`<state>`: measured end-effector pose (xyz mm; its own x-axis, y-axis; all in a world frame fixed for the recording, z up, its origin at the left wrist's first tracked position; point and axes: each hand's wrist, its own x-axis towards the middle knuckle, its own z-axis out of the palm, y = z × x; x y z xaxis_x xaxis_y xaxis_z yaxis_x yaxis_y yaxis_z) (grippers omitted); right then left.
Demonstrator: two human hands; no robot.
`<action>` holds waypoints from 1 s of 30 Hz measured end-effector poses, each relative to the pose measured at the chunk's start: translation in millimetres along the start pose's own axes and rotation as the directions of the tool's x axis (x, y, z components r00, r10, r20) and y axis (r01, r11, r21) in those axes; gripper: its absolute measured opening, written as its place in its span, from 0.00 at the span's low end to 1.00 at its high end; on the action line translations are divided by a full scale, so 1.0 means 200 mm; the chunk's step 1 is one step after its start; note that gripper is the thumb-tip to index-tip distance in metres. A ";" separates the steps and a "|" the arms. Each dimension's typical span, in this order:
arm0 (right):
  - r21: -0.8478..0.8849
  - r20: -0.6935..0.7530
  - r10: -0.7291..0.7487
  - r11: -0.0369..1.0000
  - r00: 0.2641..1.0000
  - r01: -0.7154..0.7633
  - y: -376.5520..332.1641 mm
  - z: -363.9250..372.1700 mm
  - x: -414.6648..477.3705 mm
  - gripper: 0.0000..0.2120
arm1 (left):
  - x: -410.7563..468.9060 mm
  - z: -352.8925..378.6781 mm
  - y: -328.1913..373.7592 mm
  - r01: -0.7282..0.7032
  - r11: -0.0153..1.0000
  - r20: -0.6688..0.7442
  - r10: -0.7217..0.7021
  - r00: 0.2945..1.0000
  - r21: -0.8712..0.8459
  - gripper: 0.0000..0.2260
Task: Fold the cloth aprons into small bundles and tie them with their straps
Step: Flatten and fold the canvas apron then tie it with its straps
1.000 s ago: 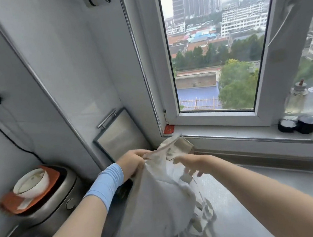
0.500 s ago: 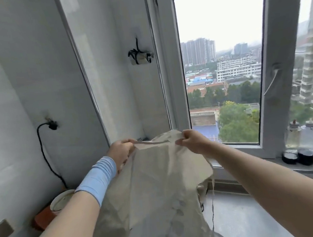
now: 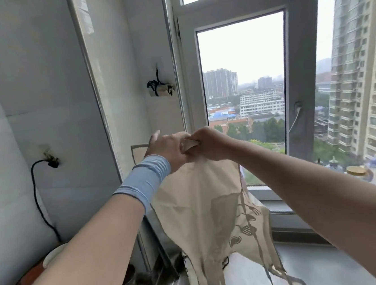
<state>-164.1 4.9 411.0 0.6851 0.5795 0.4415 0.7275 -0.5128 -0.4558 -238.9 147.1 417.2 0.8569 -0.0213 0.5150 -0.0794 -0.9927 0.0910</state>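
in the head view, a beige cloth apron (image 3: 200,201) with dark printed figures is hanging in the air in front of the window. its lower end is reaching down toward the grey countertop (image 3: 318,268), and i cannot tell whether it is touching. both hands are meeting at the apron's top edge and touching each other. the right hand (image 3: 210,143) is pinching a folded bit of the cloth between thumb and curled fingers. the left hand (image 3: 167,150), wearing a light blue ribbed wristband (image 3: 144,182), is gripping the same top edge from the left, with one finger sticking up. a black power cord (image 3: 34,195) is hanging from a wall socket on the left. a small tied cloth bundle (image 3: 161,90) is hanging on the tiled wall beside the white window frame (image 3: 302,82). jars (image 3: 355,171) are standing on the sill at the right.
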 end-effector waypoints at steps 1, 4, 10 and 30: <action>-0.018 0.009 -0.001 1.000 1.000 0.001 0.02 -0.02 -0.02 0.11 | 0.00 -0.02 0.01 0.027 0.998 0.062 -0.023 0.998 -0.060 0.16; -0.189 0.070 0.170 0.970 0.983 -0.155 0.20 -0.02 -0.11 0.11 | -0.02 -0.02 0.01 0.052 0.995 0.081 -0.046 0.996 -0.082 0.09; -0.024 0.007 0.514 0.858 0.858 -0.514 0.55 0.02 -0.31 0.06 | -0.05 0.05 -0.16 0.246 0.966 0.055 -0.242 0.969 -0.082 0.03; -0.144 0.406 0.479 0.874 0.778 -0.463 0.68 0.27 -0.47 0.13 | -0.06 0.34 0.03 0.512 0.469 0.407 -0.313 0.858 -0.719 0.05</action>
<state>-130.5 -85.5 266.0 0.8661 0.4627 -0.1890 0.3242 -0.8079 -0.4921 -215.0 132.4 353.2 0.9673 0.2445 0.0669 0.0353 -0.3912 0.9196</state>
